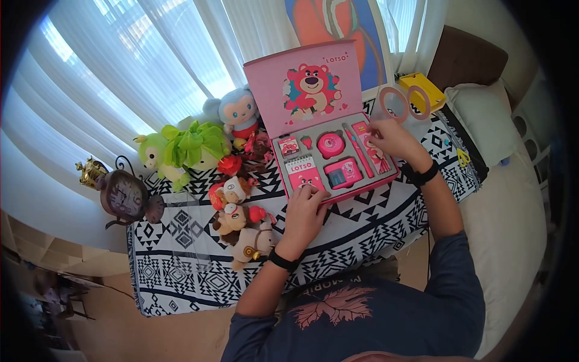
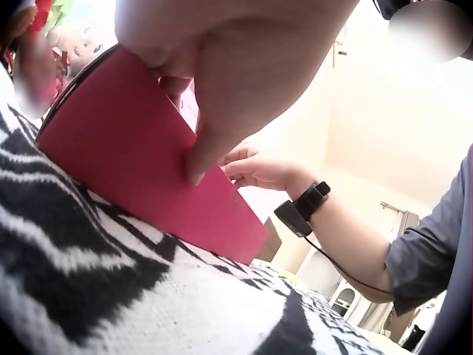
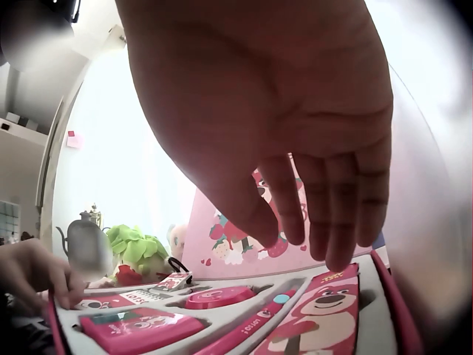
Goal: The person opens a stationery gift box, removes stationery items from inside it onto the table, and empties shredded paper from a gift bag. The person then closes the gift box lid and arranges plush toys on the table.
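Note:
A pink gift box (image 1: 356, 194) lies on the patterned cloth, its bear-printed lid (image 1: 313, 84) raised. My left hand (image 1: 303, 216) grips the front wall near the left corner, thumb (image 2: 201, 159) on the outside and fingers over the rim. My right hand (image 3: 281, 111) hangs over the right side, fingers extended down to a long bear-printed packet (image 3: 325, 305). Beside that packet lies a slim pink pen (image 1: 360, 154). Other slots in the grey insert hold a spiral notepad (image 1: 303, 173), a round pink item (image 1: 331, 145), a dark-windowed pink case (image 1: 342, 174) and a strawberry-shaped piece (image 1: 306, 142).
Several plush toys stand left of the box, among them a green one (image 1: 196, 145) and a blue-eared one (image 1: 237, 111). An ornate clock (image 1: 125, 194) is at the far left. Behind the right hand are a round mirror (image 1: 395, 104) and a yellow box (image 1: 425, 90).

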`<state>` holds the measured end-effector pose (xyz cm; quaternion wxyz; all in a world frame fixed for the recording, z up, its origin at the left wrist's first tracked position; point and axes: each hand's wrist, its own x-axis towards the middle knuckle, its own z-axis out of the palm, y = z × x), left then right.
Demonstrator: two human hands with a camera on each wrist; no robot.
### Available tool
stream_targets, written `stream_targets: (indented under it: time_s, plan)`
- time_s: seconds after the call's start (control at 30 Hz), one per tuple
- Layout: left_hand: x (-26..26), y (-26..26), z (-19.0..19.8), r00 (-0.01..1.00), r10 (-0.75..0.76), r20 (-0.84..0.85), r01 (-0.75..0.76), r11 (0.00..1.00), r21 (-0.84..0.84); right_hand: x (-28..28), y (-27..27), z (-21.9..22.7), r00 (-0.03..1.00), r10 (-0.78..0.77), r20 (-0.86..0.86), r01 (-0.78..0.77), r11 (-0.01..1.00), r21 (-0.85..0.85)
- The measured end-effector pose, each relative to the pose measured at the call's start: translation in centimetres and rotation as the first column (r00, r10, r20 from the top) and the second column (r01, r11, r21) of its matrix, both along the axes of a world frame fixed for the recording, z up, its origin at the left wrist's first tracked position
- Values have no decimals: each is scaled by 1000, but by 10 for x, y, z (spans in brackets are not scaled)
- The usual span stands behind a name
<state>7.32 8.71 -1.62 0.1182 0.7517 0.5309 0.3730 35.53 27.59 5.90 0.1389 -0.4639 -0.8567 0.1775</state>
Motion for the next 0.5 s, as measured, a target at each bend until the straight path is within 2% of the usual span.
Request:
stream_targets:
  time_s: [0.03, 0.1, 0.13, 0.2, 0.33, 0.4, 0.43, 0.5]
  plan:
    - [1, 0, 0, 1000, 24, -9, -23, 999, 25, 0, -7, 0, 1000, -3, 3, 3, 1000, 2]
    - [0, 2, 0, 1000, 21, -3, -21, 999, 38, 0, -25, -4, 981, -176, 80, 183, 979, -88]
    - [0, 0, -1, 1000, 24, -3, -23, 999, 49, -3, -35, -3, 980, -177, 94, 186, 978, -96]
    - [-1, 0, -2, 1000, 19, 11, -20, 999, 36, -17, -50, 4, 941, -298, 158, 307, 951, -38]
    - [-3, -1, -2, 1000, 18, 24, -19, 999, 30, -33, -53, 11, 888, -382, 256, 401, 916, -24]
    - [-3, -1, -1, 999, 20, 31, -21, 999, 27, -33, -45, -3, 914, -359, 190, 340, 932, 125]
    - [-3, -2, -1, 999, 17, 34, -18, 1000, 23, -30, -38, -18, 913, -358, 195, 339, 933, 123]
    - [-3, -2, -2, 999, 15, 36, -16, 1000, 26, -24, -24, -46, 931, -358, 75, 295, 856, 424]
